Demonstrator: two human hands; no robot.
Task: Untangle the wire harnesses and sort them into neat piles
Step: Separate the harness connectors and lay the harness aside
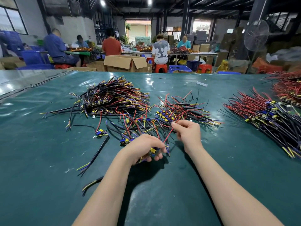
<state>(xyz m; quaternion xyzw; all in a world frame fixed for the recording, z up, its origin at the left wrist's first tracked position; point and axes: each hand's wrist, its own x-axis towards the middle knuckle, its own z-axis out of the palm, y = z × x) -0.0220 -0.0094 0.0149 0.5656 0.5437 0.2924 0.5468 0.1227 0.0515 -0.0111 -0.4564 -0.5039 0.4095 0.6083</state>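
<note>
My left hand [146,148] grips a small harness board [153,151] with a yellow capacitor, its red and black wires [160,132] running up toward a loose tangle [138,123] on the green mat. To the right, my right hand [187,132] pinches a red wire [169,133] of that harness near its far end. A smaller group of harnesses [175,111] lies just beyond my right hand. One large sorted pile [114,98] sits at centre left, and another long pile [267,118] lies at the right.
Single harnesses lie loose on the mat at left [101,133] and near my left forearm [92,184]. More red-wired boards [288,88] are stacked at the far right. Beyond the table edge are cardboard boxes [125,62], stools and seated workers.
</note>
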